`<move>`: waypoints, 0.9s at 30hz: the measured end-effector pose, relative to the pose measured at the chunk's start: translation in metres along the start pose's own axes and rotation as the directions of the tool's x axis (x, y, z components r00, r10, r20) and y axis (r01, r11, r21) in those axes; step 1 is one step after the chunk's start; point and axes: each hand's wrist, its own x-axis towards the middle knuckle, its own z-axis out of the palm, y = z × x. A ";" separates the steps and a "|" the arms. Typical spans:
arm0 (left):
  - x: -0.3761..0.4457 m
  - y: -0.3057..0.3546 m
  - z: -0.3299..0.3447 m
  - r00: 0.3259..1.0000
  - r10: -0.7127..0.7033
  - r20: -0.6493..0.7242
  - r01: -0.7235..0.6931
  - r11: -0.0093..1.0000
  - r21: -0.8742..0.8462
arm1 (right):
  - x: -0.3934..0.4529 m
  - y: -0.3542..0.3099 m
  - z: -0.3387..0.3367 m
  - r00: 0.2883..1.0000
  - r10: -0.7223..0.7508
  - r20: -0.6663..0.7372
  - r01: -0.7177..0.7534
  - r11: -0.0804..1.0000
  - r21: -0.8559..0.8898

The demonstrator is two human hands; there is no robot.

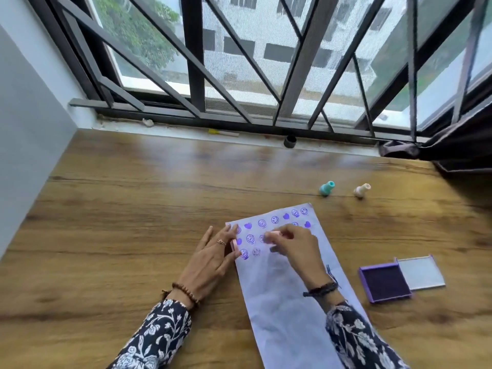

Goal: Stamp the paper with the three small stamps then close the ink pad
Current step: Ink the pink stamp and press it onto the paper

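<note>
I have my right hand (291, 245) curled tight around a small pink stamp (275, 233), pressing it down onto the paper (282, 302) near the paper's far end, among rows of purple smileys and hearts. My left hand (213, 255) lies flat and spread, fingertips pinning the paper's left edge; it holds nothing. The teal stamp (327, 188) and the cream stamp (361, 190) stand apart on the table (133, 209) beyond the paper's far corner. The ink pad (384, 282) sits open to the right of the paper, near the table's right edge, its clear lid (422, 272) folded back.

My worry is smearing: if I rock or drag the stamp on lifting, the print will blur, and my right wrist rests low over the paper. If my left fingers slip, the sheet may shift mid-press. The pad, left open, may dry.
</note>
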 end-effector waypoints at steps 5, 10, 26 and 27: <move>-0.006 0.044 -0.002 0.974 -0.096 -0.207 0.051 0.975 -0.214 | -0.035 0.021 -0.067 0.985 0.120 0.120 -0.169 0.774 0.610; -0.022 0.080 0.006 0.944 -0.259 -0.203 0.128 0.858 -0.497 | -0.066 0.029 -0.095 0.979 0.032 0.203 -0.151 0.781 0.606; -0.006 0.173 0.031 0.978 -0.187 -0.096 0.099 0.813 -0.574 | -0.082 0.032 -0.135 0.960 -0.271 0.076 0.238 0.926 0.293; -0.005 0.177 0.034 0.978 -0.186 -0.096 0.097 0.811 -0.577 | -0.081 0.035 -0.140 0.960 -0.272 0.067 0.240 0.922 0.302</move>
